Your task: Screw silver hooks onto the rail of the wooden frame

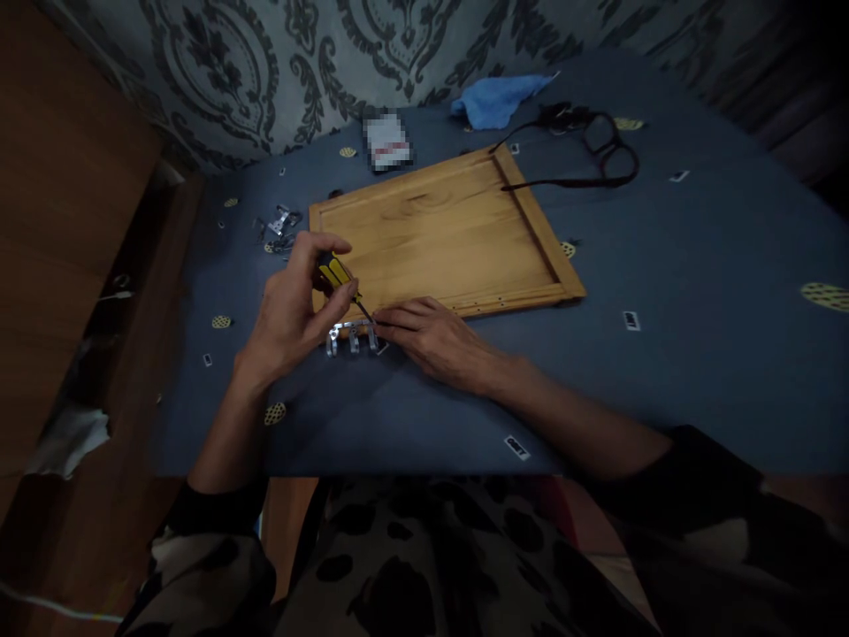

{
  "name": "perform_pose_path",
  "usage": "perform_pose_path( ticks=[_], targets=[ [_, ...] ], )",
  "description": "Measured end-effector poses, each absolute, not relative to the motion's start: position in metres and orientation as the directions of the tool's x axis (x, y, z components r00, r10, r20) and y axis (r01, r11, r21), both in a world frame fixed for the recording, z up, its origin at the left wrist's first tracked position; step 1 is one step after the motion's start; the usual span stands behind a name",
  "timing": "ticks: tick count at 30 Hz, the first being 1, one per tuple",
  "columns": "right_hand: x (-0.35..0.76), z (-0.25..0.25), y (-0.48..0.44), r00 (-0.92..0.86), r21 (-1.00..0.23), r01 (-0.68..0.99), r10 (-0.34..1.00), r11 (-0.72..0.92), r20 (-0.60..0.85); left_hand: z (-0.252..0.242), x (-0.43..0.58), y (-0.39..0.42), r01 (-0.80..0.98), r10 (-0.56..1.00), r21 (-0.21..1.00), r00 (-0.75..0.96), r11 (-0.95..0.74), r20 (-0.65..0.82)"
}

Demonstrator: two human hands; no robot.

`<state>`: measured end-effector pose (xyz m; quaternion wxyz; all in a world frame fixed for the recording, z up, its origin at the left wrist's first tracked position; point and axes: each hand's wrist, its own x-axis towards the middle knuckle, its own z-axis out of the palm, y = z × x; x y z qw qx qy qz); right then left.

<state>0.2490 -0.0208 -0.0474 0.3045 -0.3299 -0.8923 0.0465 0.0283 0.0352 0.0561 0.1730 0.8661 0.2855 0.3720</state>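
Two hands work close together at the near left part of a framed wooden panel (431, 234), which lies flat on the cloth-covered worktop (696, 380). The left hand (292, 305) is closed around a yellow-and-black screwdriver (338, 272), its shank slanting down and right to a silver metal fitting (354, 341) with hook-like prongs at the panel's near edge. The right hand (441, 343) lies low along that edge, fingertips beside the shank; whether they pinch the fitting or only press, I cannot tell.

The screwdriver looks light and stiff, best held by its ridged handle. The fitting is probably hard and a little slippery, easiest to steady at its flat ends. The panel seems rigid and fairly light, to be gripped by its raised frame rather than its thinner middle.

Loose metal pieces (284, 219) lie to the left. Eyeglasses (563, 183) reach over the panel's far right corner; a blue cloth (500, 99) lies beyond.
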Motion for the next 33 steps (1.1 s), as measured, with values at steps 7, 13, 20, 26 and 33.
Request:
perform_pose_path(
  ticks=[7,13,20,26,33],
  targets=[
    [0.249,-0.044,-0.022,-0.599,-0.288,0.580,0.638,0.762,0.484,0.044,0.052,0.023,0.096,0.728,0.784,0.452,-0.614,0.515],
    [0.249,-0.043,-0.022,-0.616,-0.282,0.589,0.647,0.757,0.449,0.034,0.087,0.019,-0.190,0.808,0.857,0.286,-0.479,0.515],
    [0.249,-0.043,-0.022,-0.612,-0.299,0.576,0.644,0.761,0.460,0.040,0.109,0.022,-0.343,0.917,0.893,0.169,-0.289,0.362],
    [0.248,-0.045,-0.022,-0.602,-0.306,0.574,0.644,0.760,0.472,0.041,0.110,0.024,-0.380,0.882,0.886,0.274,-0.266,0.383],
    [0.248,-0.044,-0.024,-0.600,-0.324,0.576,0.657,0.750,0.456,0.040,0.102,0.036,-0.299,0.819,0.916,0.429,-0.268,0.380]
  ],
)
